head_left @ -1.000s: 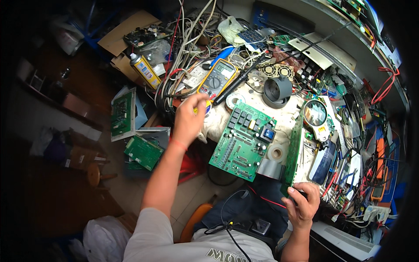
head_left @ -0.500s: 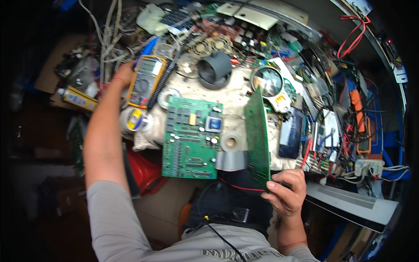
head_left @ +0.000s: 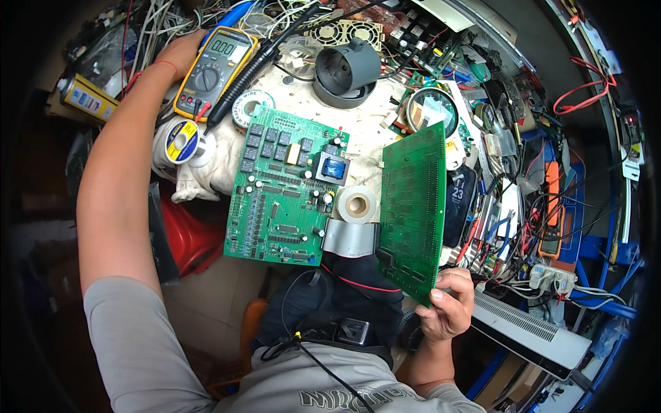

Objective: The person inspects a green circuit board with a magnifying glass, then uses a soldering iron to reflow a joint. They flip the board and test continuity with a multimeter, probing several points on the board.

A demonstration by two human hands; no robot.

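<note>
My right hand (head_left: 449, 306) pinches the near lower corner of a green circuit board (head_left: 411, 213), holding it tilted up on edge. A grey ribbon cable (head_left: 349, 238) runs from it to a second green circuit board (head_left: 275, 234), which lies flat with its relays, capacitors and blue transformer upward. At the upper left, my left hand (head_left: 182, 54) reaches past a yellow-rimmed multimeter (head_left: 215, 76), close to a blue, long object (head_left: 231, 20). Its fingertips are hidden behind the meter and wires. A black test probe (head_left: 234, 88) lies along the meter's right side.
Between the boards sits a tape roll (head_left: 356, 204). A solder spool (head_left: 181, 141) and a wire spool (head_left: 251, 108) stand left of the flat board. Beyond is a grey pipe-like piece (head_left: 344, 69). A magnifier (head_left: 432, 110) and tangled cables crowd the right; a red stool (head_left: 186, 237) is below left.
The whole view has shifted, and the bench appears higher and further left. More of the raised board's face shows now. My right hand keeps its pinch; my left hand stays beside the multimeter.
</note>
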